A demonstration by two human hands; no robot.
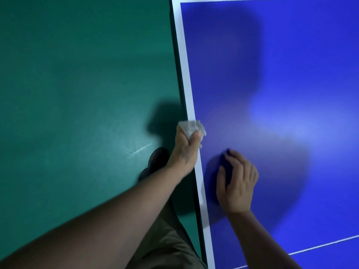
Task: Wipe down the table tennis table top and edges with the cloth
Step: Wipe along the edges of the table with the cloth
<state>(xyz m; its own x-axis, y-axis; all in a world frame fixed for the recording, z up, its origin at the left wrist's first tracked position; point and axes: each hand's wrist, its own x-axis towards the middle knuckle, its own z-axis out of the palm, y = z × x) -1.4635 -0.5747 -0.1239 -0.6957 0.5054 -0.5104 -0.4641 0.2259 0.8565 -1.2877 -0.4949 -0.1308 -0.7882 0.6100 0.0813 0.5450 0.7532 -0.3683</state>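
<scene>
I see the blue table tennis table top (281,74) with its white painted edge line (186,80) beside green floor (68,84). My right hand (236,183) rests on the blue, fingers loosely bent, holding nothing. My left hand (184,152) grips the crumpled white cloth (191,127), bunched past the fingertips, on the edge.

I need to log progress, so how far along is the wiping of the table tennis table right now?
Done: cannot be judged; the blue top shows no wipe marks. In hand: the left hand grips the cloth against the white edge stripe, wiping the side edge, while the right hand rests on the top. Left: the edge stripe stretching ahead of the cloth, and probably the top.
</scene>
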